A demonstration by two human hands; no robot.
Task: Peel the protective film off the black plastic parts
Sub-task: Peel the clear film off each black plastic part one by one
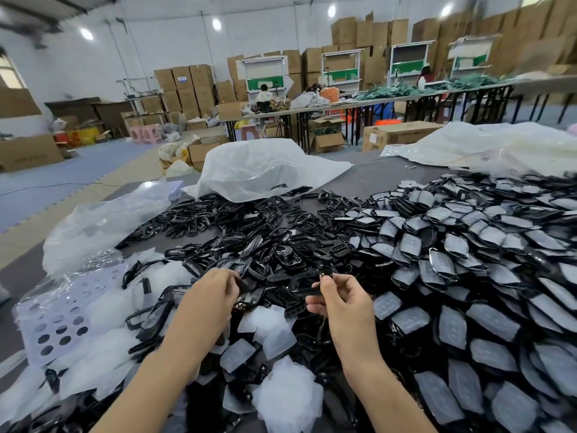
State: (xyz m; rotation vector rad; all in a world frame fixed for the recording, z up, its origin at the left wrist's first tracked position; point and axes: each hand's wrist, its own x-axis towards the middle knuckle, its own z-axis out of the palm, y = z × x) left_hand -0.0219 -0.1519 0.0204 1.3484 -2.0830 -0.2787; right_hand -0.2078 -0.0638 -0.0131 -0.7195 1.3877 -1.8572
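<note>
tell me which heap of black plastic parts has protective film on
The big heap on the right: each part wears a pale grey film patch. The middle heap is bare glossy black frames.

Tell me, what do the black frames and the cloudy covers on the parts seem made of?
Black frames: probably hard moulded plastic, glossy, with sharp light glints. Cloudy covers: seemingly thin frosted plastic film; peeled pieces lie crumpled and translucent.
</note>
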